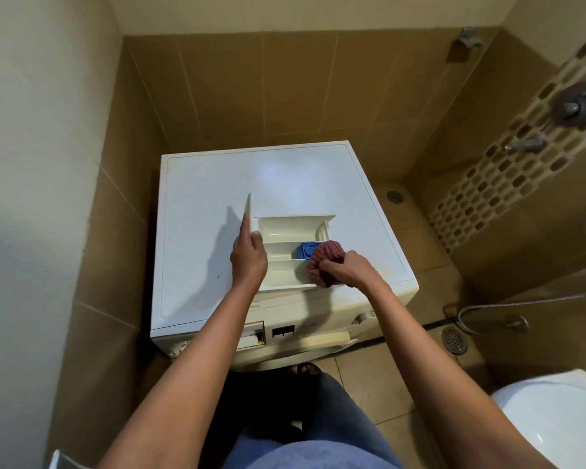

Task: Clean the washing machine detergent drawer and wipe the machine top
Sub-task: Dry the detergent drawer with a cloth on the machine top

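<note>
A cream moulded-plastic detergent drawer [285, 231] with a blue insert [306, 253] lies on the glossy white washing machine top [197, 204]. The left hand [248, 257] pinches the drawer's flat front panel [249, 211]. The right hand [347, 269] has its fingers curled round a crumpled red-checked cloth [322, 260] at the drawer's right end.

The cream detergent drawer [285, 228] lies on the white machine top [200, 198], near its front edge. A bunched red cloth [327, 257] covers the drawer's right end.

Both your arms reach forward. Your left hand [249, 257] pinches the drawer front [249, 211]; your right hand [347, 269], fingers curled, grips the cloth [325, 260].
</note>
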Demonstrator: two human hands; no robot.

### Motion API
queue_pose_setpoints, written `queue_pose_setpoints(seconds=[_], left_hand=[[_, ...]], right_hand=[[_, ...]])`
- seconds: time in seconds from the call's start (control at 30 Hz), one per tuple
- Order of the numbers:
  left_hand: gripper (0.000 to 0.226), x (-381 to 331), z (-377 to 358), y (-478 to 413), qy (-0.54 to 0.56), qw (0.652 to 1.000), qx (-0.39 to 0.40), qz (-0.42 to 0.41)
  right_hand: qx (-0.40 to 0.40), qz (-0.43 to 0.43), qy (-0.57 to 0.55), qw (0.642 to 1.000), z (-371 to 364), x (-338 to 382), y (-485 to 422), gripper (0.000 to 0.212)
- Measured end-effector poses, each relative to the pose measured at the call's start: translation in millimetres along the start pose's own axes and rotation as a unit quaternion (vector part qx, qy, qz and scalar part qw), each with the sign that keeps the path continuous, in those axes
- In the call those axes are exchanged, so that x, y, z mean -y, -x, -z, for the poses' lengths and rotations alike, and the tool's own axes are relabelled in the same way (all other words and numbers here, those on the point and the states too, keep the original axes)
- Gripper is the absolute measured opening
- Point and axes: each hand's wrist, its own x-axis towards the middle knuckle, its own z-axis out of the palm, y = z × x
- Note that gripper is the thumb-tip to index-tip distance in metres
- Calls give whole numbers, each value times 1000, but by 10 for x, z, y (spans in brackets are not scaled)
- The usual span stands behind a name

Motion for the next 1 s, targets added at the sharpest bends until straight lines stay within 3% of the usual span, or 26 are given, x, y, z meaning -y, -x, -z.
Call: queue_pose_setpoints(seconds=[0.17, 0.3, 0.4, 0.5, 0.63, 0.73, 0.87, 1.0], left_hand=[[49, -1, -10, 30, -7, 1000, 0, -6], [49, 6, -9, 37, -7, 1000, -2, -7], [49, -2, 0, 17, -4, 1000, 4, -1], [50, -5, 6, -5, -7, 1000, 14, 1], [50, 32, 64, -63, -6, 1000, 20, -5], [49, 34, 81, -108, -1, 1000, 18, 2], [50, -19, 45, -85, 5, 1000, 13, 15], [51, -23, 43, -81, 1, 1000, 11, 18]], right_hand=[[-30, -32, -65, 997, -114, -74, -95, 27], [-7, -67, -123, 990, -3, -165, -193, 11], [-9, -72, -163, 984, 12, -222, -234, 10], [-33, -82, -246, 965, -28, -285, -193, 14], [-160, -98, -303, 934, 138, -593, -91, 5], [-135, -69, -417, 896, 372, -745, 27, 8], [-63, 42, -356, 931, 317, -546, 237, 7], [-80, 159, -136, 975, -156, -178, 321, 27]])
